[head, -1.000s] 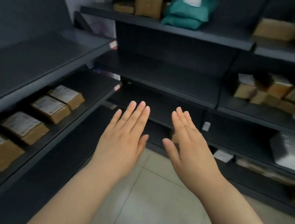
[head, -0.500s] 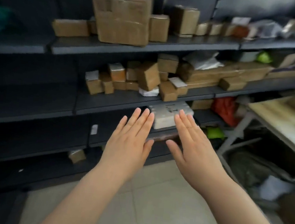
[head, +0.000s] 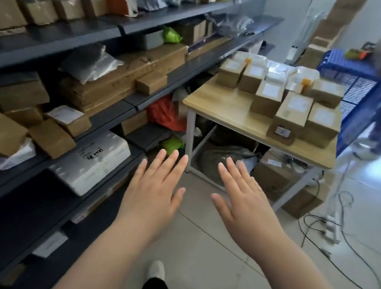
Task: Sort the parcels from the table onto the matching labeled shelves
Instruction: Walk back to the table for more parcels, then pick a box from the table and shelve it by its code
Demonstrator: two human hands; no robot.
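Item 1, left: dark grey metal shelving (head: 135,27), its tiers crowded with brown cardboard boxes and plastic mailers.
Item 2: my left hand (head: 153,194), flat, fingers spread, holding nothing.
Item 3: my right hand (head: 242,202), likewise flat and empty, above the floor tiles.
Item 4, right: light wooden table with white legs (head: 233,119), bearing a cluster of small brown cardboard parcels with white labels (head: 288,116) toward its far and right edges.
Status, as I judge it: many parcels unsorted; next one not yet picked up.
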